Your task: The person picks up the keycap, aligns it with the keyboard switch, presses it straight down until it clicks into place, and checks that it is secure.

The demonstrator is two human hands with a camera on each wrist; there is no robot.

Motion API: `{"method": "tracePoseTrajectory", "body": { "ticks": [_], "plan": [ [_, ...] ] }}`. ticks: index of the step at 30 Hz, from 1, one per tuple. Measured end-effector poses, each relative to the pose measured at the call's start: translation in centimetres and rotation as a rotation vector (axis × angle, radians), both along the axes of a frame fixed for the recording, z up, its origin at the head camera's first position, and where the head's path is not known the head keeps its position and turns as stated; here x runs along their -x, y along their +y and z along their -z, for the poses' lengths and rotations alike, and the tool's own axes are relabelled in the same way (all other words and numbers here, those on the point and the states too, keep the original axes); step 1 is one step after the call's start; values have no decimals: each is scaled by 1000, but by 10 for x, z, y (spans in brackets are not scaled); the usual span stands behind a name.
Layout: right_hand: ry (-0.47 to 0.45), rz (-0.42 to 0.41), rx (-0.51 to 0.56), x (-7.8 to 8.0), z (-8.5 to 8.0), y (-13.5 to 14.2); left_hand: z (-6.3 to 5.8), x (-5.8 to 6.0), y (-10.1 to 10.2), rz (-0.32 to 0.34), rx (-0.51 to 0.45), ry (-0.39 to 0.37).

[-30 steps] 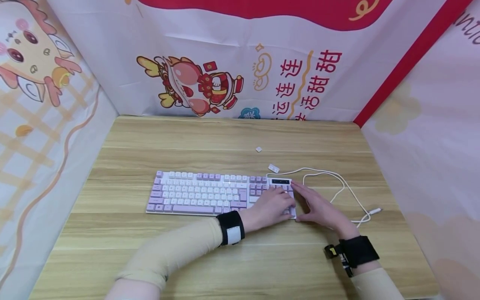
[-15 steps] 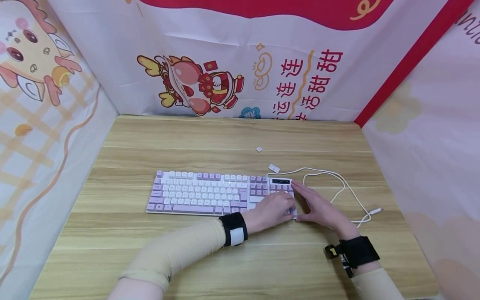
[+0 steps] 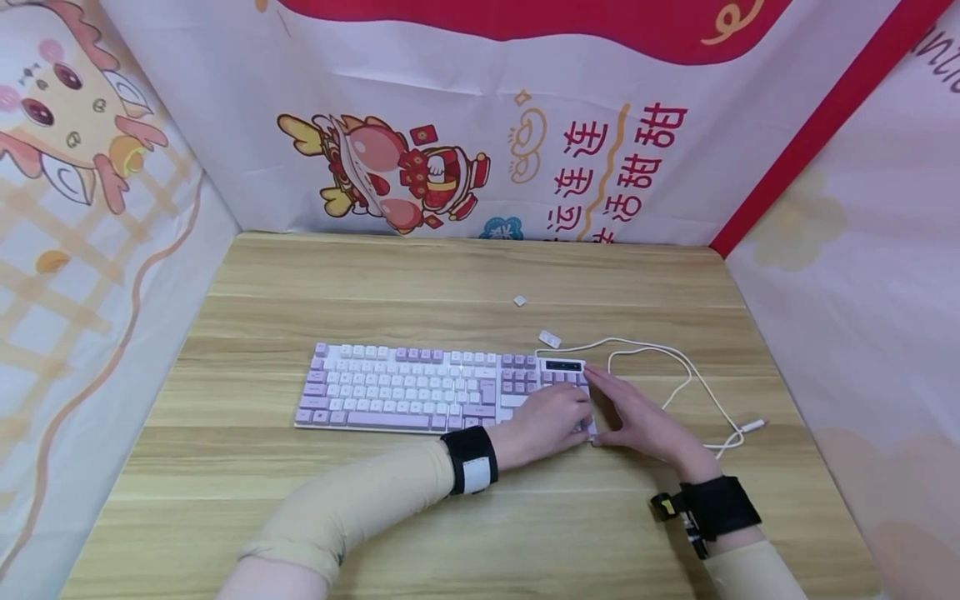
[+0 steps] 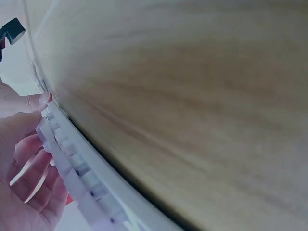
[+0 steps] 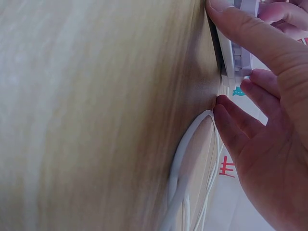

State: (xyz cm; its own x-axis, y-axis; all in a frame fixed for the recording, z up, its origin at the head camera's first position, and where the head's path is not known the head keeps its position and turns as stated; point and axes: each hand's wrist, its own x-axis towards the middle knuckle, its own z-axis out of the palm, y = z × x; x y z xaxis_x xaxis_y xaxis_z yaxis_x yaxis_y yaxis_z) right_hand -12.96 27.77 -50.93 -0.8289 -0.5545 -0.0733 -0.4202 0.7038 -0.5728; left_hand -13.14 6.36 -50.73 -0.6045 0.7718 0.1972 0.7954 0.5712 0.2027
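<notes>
A white and lilac keyboard (image 3: pixel 405 388) lies across the table. My left hand (image 3: pixel 545 422) is over its number pad at the right end. In the left wrist view its thumb and bent fingers meet at a lilac keycap (image 4: pixel 45 131) near the corner; the back of the hand hides this in the head view. My right hand (image 3: pixel 637 419) spans the right end of the keyboard, thumb at the near corner and fingers at the far one. The right wrist view shows that thumb (image 5: pixel 236 21) against the keyboard's edge.
A loose white oblong keycap (image 3: pixel 550 339) and a small square one (image 3: pixel 520 301) lie behind the keyboard. A white cable (image 3: pixel 686 357) loops out to the right and ends in a plug (image 3: pixel 753 425). Printed cloth (image 3: pixel 420 75) walls surround the wooden table (image 3: pixel 375 525).
The left hand has drawn slightly nearer and to the right on the number pad, its fingers bending in more. The right hand holds its place at the keyboard's end.
</notes>
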Motion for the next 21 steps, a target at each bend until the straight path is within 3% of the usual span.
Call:
{"method": "tracePoseTrajectory", "body": {
  "ticks": [7, 11, 13, 17, 21],
  "plan": [
    [9, -3, -4, 1, 2, 0, -3, -2, -1, 8, 21, -11],
    [9, 2, -9, 1, 2, 0, -6, -5, -1, 33, 53, 55],
    [11, 1, -12, 1, 2, 0, -8, -7, 0, 65, 113, 127],
    [17, -5, -13, 0, 2, 0, -13, -11, 0, 157, 325, 298],
    [27, -11, -16, 0, 2, 0, -18, -14, -4, 205, 473, 354]
  ]
}}
